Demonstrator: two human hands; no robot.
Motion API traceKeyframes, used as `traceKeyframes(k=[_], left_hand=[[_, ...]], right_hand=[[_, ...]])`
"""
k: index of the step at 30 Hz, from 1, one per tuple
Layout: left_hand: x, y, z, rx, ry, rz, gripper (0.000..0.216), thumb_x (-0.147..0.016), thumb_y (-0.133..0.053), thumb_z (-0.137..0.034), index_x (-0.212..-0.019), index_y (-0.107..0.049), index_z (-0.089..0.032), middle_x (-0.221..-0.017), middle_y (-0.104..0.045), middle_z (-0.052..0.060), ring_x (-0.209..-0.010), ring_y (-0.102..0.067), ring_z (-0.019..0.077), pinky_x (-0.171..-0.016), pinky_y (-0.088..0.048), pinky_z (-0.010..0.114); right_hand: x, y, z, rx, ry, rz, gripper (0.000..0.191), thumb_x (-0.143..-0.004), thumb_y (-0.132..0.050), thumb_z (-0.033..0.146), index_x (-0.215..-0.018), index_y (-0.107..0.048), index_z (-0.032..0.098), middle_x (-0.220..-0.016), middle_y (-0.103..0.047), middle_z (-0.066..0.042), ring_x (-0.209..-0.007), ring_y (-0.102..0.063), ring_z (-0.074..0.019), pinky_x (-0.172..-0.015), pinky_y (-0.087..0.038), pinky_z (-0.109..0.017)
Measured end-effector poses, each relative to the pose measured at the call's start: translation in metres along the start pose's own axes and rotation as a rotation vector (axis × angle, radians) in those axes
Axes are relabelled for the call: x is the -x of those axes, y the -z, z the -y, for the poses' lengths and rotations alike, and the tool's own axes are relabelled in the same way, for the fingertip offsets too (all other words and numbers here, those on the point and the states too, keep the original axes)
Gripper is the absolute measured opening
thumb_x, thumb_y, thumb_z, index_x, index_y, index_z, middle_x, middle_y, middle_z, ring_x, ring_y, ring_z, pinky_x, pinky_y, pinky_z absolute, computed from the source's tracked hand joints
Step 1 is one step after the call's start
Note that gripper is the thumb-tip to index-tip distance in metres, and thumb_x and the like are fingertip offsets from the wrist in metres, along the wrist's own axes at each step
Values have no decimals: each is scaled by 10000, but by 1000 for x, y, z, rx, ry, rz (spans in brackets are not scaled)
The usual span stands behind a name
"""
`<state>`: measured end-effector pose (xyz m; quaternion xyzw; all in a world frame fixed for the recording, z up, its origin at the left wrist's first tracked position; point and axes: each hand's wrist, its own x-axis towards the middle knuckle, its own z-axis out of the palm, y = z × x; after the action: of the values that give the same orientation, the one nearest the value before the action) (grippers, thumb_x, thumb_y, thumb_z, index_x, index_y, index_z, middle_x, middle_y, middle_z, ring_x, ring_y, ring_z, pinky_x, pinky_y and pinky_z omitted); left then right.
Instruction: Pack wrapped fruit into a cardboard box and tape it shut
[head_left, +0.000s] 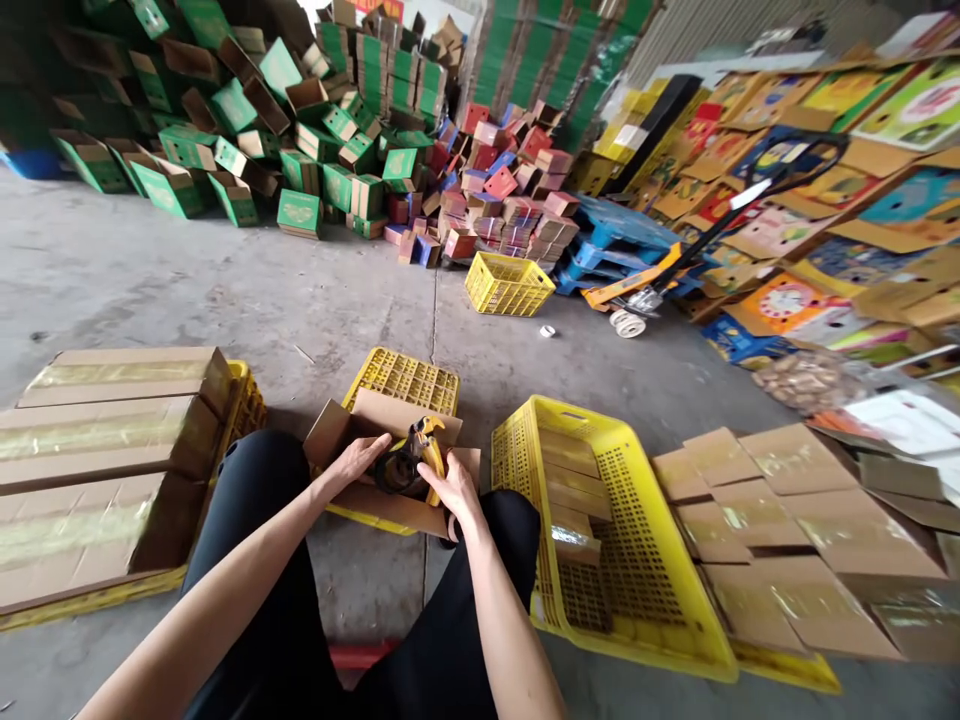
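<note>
My right hand is wrapped round the yellow handle of a yellow and black tape gun, held over an open cardboard box. My left hand reaches in from the other side, fingers stretched out beside the tape gun's black round part; whether the fingertips touch it I cannot make out. The box sits between my knees with its flaps spread, on an upturned yellow crate. The tape gun and my hands hide most of the box's inside.
Taped cartons are stacked at my left. A yellow crate with small cartons stands by my right knee, flat brown boxes beyond it. Ahead are another yellow crate, a pallet jack and heaped green boxes.
</note>
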<state>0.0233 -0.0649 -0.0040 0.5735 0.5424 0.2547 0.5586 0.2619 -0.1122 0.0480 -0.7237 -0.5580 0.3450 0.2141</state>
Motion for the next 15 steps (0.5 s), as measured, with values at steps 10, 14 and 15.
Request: traceKeyframes(k=[10, 14, 15], left_hand=[[27, 11, -21, 372, 14, 290, 819, -763, -894, -582, -1442, -679, -179, -1295, -781, 150, -1234, -721, 373, -902, -635, 414], [15, 6, -11, 461, -9, 188, 834, -913, -679, -729, -1556, -566, -210, -1393, -731, 177, -1203, -745, 345, -922, -638, 446], [8, 4, -6, 409, -21, 123, 819, -950, -598, -746, -1556, -560, -196, -1376, -737, 185, -1173, -758, 334, -907, -643, 444]], right_hand=[[17, 11, -5, -522, -34, 97, 403, -834, -768, 541, -1083, -825, 230, -918, -814, -43, -859, -764, -247, -723, -610, -326], [21, 19, -6, -894, -111, -14, 471, -655, -929, 546, -964, -797, 216, -834, -776, -32, -737, -724, -186, -660, -612, -291], [20, 21, -6, -957, -101, -65, 474, -629, -945, 538, -942, -788, 219, -836, -771, -27, -740, -721, -181, -681, -622, -298]])
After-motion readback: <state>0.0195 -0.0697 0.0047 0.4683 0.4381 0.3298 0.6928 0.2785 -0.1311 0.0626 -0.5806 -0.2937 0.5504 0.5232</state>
